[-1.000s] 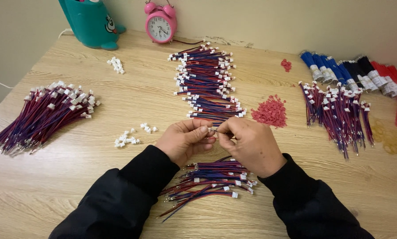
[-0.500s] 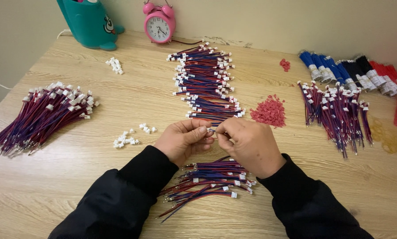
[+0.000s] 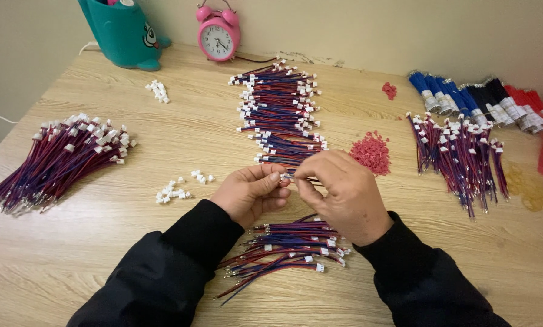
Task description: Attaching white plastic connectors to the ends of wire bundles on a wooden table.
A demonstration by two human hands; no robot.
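My left hand (image 3: 250, 192) and my right hand (image 3: 338, 194) meet above the wooden table (image 3: 180, 133), fingertips pinched together on a small white connector with a short red-and-blue wire (image 3: 288, 176). Directly below my hands lies a loose pile of red-and-blue wires with white plugs (image 3: 289, 245). Just beyond my hands a long row of the same wires (image 3: 280, 112) stretches toward the wall. A few loose white connectors (image 3: 177, 188) lie to the left of my left hand.
A big bundle of wires (image 3: 62, 157) lies at the left, another (image 3: 459, 151) at the right beside a heap of small red parts (image 3: 371, 152). Taped blue, black and red bundles (image 3: 483, 103), a pink alarm clock (image 3: 218, 35) and a teal holder (image 3: 121, 31) line the back.
My hands stay pinched together on the wire at the same spot; the fingers have shifted only slightly.
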